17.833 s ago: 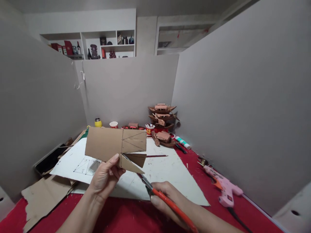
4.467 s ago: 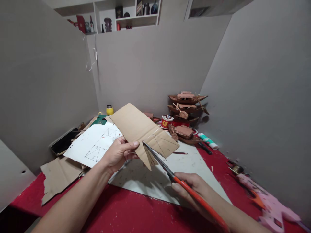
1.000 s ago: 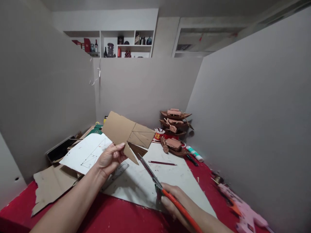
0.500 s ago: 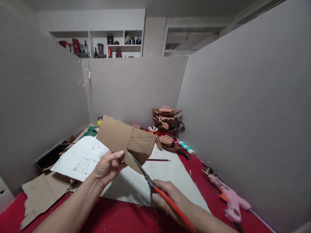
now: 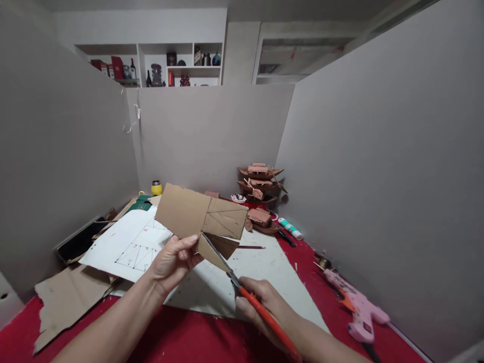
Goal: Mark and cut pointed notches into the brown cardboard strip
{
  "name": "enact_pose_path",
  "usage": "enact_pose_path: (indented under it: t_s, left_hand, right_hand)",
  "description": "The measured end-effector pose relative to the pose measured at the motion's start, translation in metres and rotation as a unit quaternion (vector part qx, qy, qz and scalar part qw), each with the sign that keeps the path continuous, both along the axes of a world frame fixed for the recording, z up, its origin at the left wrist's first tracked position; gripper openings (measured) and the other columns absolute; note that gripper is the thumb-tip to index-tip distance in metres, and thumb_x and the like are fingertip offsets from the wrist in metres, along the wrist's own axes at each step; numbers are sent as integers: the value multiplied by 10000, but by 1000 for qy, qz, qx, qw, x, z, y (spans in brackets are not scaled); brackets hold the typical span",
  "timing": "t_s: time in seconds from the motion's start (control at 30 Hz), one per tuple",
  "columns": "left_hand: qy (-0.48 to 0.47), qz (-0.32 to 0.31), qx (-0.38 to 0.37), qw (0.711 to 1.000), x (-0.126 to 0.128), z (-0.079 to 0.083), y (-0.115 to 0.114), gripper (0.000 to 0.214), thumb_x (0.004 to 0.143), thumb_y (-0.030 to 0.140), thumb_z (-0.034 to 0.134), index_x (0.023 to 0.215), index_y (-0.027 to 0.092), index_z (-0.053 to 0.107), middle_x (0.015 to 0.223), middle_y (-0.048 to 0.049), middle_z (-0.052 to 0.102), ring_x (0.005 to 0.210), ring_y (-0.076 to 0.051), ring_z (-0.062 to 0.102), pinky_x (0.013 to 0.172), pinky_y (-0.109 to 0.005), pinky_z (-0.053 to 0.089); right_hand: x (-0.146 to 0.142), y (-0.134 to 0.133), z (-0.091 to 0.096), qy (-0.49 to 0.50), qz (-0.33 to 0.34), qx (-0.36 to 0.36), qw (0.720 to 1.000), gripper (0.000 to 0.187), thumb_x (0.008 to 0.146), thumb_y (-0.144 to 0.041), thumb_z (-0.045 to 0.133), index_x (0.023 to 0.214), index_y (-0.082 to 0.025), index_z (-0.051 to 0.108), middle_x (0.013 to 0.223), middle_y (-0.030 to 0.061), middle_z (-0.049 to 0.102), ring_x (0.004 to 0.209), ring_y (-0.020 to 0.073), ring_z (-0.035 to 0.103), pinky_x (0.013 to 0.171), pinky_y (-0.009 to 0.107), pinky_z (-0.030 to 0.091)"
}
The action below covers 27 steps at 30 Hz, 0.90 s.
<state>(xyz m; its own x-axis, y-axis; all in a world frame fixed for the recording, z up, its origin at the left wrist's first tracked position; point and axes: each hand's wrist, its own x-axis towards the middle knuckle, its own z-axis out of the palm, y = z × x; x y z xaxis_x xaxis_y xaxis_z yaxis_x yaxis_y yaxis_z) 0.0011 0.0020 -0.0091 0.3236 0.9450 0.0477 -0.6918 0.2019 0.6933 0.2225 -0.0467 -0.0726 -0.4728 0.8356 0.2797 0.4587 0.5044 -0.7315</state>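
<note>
My left hand (image 5: 177, 259) pinches the lower edge of a brown cardboard piece (image 5: 183, 206), held tilted above the table. Pencil lines cross its right part, and a slit separates a lower flap from the rest. Red-handled scissors (image 5: 260, 310) are gripped in my right hand (image 5: 264, 302). Their blades lie along the cut, with the tip near my left thumb. Behind my left hand, a white paper sheet (image 5: 113, 247) carries a drawn pattern of ruled lines. A dark red pencil (image 5: 252, 247) rests on the pale board just beyond the cardboard.
Several model wooden boats (image 5: 260, 172) are stacked at the back. A pink glue gun (image 5: 363, 307) lies at right, near a white-green tube (image 5: 290, 228). Torn cardboard (image 5: 70, 300) and a black tray (image 5: 81, 239) are at left. Grey partitions (image 5: 207, 136) enclose the red-covered table.
The cardboard and my left hand have shifted slightly right. The slit between the lower flap and the main part looks wider, and the scissor blades point more steeply.
</note>
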Motion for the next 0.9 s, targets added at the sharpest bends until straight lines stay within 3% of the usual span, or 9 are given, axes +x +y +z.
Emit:
enact_pose_path:
  t_s: [0.17,0.4,0.6,0.9]
  left_hand:
    - [-8,-4,-13,1000,2,1,-2,134,651,81,793,714,111,679,714,-40,736,672,-147,689,665,-240,577]
    - [-43,-50,10,998,5,10,-14,120,687,72,753,732,136,662,682,-14,733,677,-138,710,676,-197,578]
    - [-53,-56,17,997,1,9,-21,254,671,103,782,545,157,568,567,8,676,617,-126,687,633,-182,573]
    - [-60,-51,-2,997,5,8,-22,160,643,100,810,702,140,667,673,-1,734,642,-120,700,649,-169,578]
  right_hand:
    - [-3,-2,-1,25,-4,-15,1000,324,909,-440,485,697,-216,389,611,-69,324,541,108,271,470,233,253]
    - [-5,-5,4,54,14,28,998,280,898,-342,504,689,-229,355,585,-82,298,519,103,258,469,231,259]
    - [-4,-3,6,37,-29,49,998,320,811,-314,608,683,-243,323,582,-94,316,532,109,250,471,228,263]
    - [-8,-3,6,-10,-58,56,997,272,782,-283,611,731,-249,346,594,-91,379,537,121,277,509,238,287]
